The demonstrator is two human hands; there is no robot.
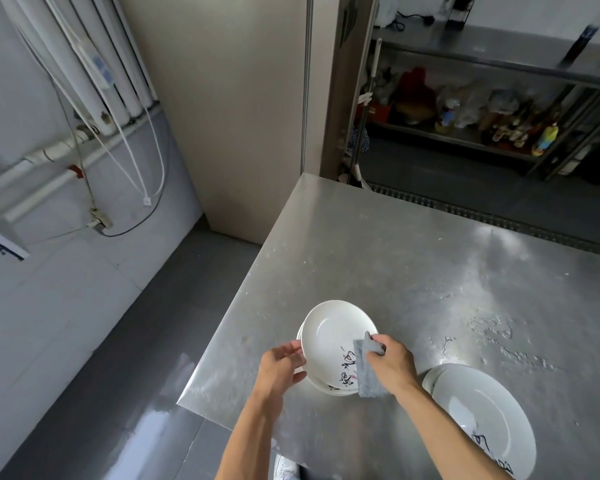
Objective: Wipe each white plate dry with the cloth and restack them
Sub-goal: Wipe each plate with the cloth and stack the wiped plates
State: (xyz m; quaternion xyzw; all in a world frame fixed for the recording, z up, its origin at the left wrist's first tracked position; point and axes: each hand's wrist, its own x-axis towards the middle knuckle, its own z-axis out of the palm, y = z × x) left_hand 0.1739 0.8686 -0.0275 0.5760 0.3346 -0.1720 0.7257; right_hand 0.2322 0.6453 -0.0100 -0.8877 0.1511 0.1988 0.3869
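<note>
At the left near corner of the tabletop (413,265): one pile of white plates (326,389), some with ink markings on the face. Uppermost, the top plate (333,329) appears tipped up off the pile with its hollow turned toward the person, probably so the whole face can be reached. Entry, left hand (281,365): grip closed on the top plate's left rim, seemingly to steady it against wiping pressure. Entry, right hand (392,362): grip pinching a folded grey cloth (368,374), which lies over the same plate's right rim and hangs past its lower edge; wiping looks to be in hand. Along the near edge, to the right and apart from the pile: a separate plate (482,407), face up, marked likewise; whether it is already dried cannot be told. Further right, toward the middle: water droplets (489,327) on bare steel, a reason to keep dried plates away from there.
</note>
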